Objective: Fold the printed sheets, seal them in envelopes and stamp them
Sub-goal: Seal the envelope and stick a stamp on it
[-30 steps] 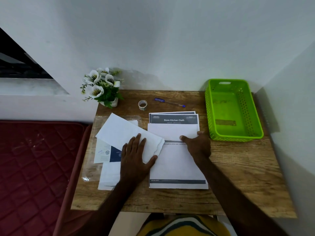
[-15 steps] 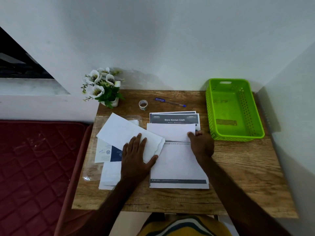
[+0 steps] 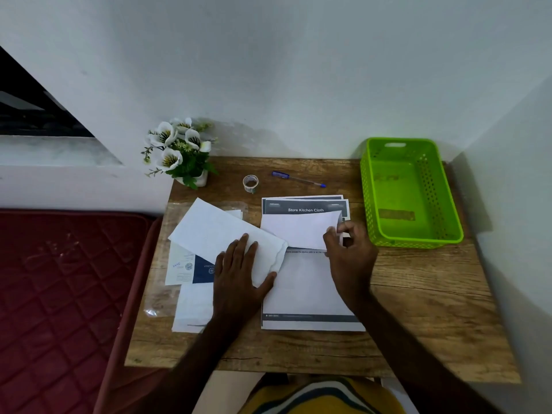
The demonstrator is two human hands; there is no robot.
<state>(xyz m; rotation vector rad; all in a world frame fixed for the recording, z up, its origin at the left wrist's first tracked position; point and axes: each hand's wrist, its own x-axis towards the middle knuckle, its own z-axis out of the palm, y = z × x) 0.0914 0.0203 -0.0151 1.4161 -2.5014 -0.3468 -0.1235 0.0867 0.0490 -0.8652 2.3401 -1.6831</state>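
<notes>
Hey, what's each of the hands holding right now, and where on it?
The right hand pinches the folded sheet at its right edge. The left hand lies flat on the envelope, gripping nothing.

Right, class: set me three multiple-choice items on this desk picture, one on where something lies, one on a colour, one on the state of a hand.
1. Where does the pen lie?
A. inside the basket
B. on the table between the tape roll and the basket
C. under the envelopes

2. What colour is the basket?
A. red
B. blue
C. green

3. What is the right hand doing?
A. pinching the lifted edge of the folded sheet
B. resting flat on the basket
C. holding the pen

Answers:
1 B, the pen lies on bare wood right of the tape roll.
2 C, its perforated walls are bright green.
3 A, thumb and fingers pinch the sheet's right edge, while the left hand presses flat on an envelope.
</notes>
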